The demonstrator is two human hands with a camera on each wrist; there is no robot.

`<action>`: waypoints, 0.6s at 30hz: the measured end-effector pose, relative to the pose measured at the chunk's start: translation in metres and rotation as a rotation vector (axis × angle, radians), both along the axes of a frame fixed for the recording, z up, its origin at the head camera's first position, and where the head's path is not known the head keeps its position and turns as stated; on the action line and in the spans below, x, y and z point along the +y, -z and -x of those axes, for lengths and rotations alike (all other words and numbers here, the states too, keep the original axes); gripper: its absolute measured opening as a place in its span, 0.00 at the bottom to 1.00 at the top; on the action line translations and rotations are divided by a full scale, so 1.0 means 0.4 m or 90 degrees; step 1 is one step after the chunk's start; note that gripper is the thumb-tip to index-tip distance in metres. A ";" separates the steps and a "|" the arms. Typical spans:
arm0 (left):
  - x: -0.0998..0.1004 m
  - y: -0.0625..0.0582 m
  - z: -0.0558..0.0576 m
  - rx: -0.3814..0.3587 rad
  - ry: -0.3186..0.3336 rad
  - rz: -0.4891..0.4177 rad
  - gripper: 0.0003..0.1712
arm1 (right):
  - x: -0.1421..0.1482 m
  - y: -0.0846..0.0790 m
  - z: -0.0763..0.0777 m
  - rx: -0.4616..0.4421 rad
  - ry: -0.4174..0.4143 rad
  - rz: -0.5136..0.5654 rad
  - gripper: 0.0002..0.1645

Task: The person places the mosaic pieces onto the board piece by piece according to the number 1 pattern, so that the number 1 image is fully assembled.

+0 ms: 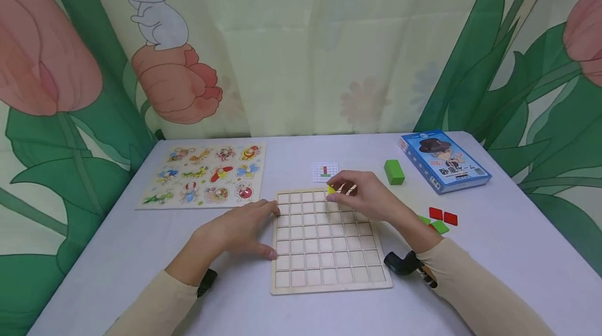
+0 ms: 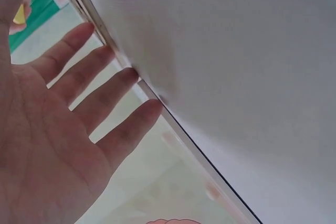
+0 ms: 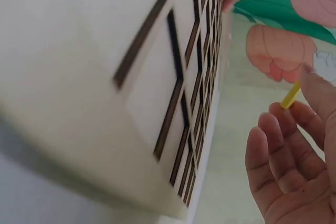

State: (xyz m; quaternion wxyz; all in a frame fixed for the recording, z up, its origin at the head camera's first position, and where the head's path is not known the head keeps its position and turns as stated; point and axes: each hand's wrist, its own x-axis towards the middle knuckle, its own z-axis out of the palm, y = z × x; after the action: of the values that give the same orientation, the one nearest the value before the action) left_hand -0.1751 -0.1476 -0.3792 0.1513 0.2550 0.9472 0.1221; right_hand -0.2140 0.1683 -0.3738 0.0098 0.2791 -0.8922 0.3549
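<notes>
A wooden grid board [image 1: 331, 290] lies flat in front of me. At its left edge rests my left hand [image 1: 242, 230], thumb apart from the fingers; in the left wrist view its straight fingers [image 2: 107, 95] touch the rim. My right hand [image 1: 366, 196] is over the far part of the board and pinches a small yellow tile [image 1: 331, 189] between thumb and fingertips. The right wrist view shows this yellow tile [image 3: 291, 96] edge-on, above the board surface. Just beyond the board lies a small printed grid card [image 1: 320, 173] with coloured squares.
Red tiles [image 1: 450, 218] and green tiles [image 1: 440, 227] lie right of the board, partly hidden by my right forearm. A green block [image 1: 394, 172] stands behind them, near a blue box [image 1: 444, 161]. A picture board with insects [image 1: 202, 173] occupies the back left.
</notes>
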 end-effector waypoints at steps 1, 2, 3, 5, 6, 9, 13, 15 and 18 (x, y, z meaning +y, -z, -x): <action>0.000 -0.001 0.000 -0.002 -0.002 -0.001 0.48 | -0.005 -0.002 0.001 -0.004 -0.002 -0.001 0.18; 0.001 -0.001 0.000 -0.003 -0.003 -0.001 0.48 | -0.009 -0.004 0.001 -0.008 -0.006 -0.002 0.18; 0.001 -0.002 0.000 -0.003 -0.004 -0.001 0.48 | -0.014 -0.005 0.003 -0.012 -0.013 0.001 0.18; 0.002 -0.003 0.002 -0.006 -0.004 0.001 0.48 | -0.025 -0.006 0.005 -0.016 -0.025 0.009 0.18; 0.002 -0.003 0.003 -0.006 -0.003 0.002 0.48 | -0.032 -0.007 0.006 -0.019 -0.030 0.012 0.17; 0.001 -0.004 0.004 -0.007 -0.003 0.003 0.48 | -0.054 -0.012 0.013 -0.030 -0.044 0.016 0.17; 0.000 -0.004 0.005 -0.013 -0.004 -0.004 0.47 | -0.080 -0.011 0.024 -0.041 -0.051 -0.008 0.17; -0.002 -0.003 0.005 -0.009 0.002 -0.006 0.47 | -0.089 -0.009 0.029 -0.044 -0.055 -0.020 0.17; -0.004 -0.001 0.005 0.001 0.015 -0.012 0.46 | -0.100 -0.007 0.036 -0.048 -0.062 -0.037 0.15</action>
State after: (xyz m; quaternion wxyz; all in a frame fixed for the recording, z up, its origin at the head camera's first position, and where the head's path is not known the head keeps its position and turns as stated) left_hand -0.1773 -0.1493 -0.3786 0.1492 0.2675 0.9431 0.1292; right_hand -0.2285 0.1285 -0.3711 -0.0487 0.3088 -0.8872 0.3394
